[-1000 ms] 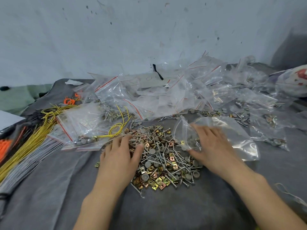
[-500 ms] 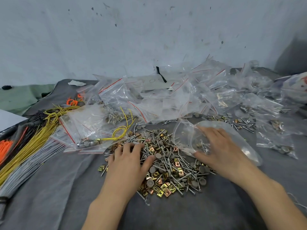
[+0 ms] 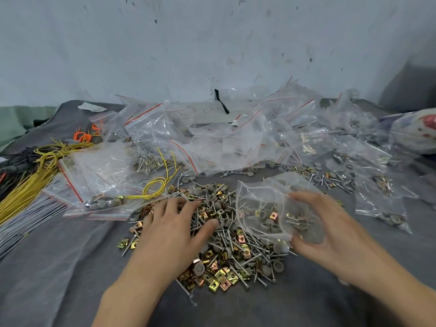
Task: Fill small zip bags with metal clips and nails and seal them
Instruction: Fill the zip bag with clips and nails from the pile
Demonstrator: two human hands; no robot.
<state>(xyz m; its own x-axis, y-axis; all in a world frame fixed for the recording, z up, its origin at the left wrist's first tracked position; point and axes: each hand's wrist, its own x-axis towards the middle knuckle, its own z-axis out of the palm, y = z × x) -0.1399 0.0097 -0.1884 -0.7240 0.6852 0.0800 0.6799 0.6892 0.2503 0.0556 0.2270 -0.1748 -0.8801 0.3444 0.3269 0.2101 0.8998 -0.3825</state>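
A loose pile of nails, gold metal clips and grey caps (image 3: 226, 258) lies on the grey cloth in front of me. My left hand (image 3: 174, 230) rests palm down on the pile's left side, fingers spread over the pieces. My right hand (image 3: 330, 234) grips a small clear zip bag (image 3: 266, 204) at the pile's right edge. The bag's mouth is open and some nails, clips and caps sit inside it.
A heap of clear zip bags (image 3: 212, 138) with red seal lines fills the back, some filled. Filled bags (image 3: 101, 180) lie at the left, beside yellow wires (image 3: 28, 185) and grey ties (image 3: 28, 218). More filled bags (image 3: 382, 204) lie at the right. A white wall stands behind.
My right hand has lifted and tilted the zip bag, so its contents now show inside. My left hand has stayed on the pile, shifting slightly.
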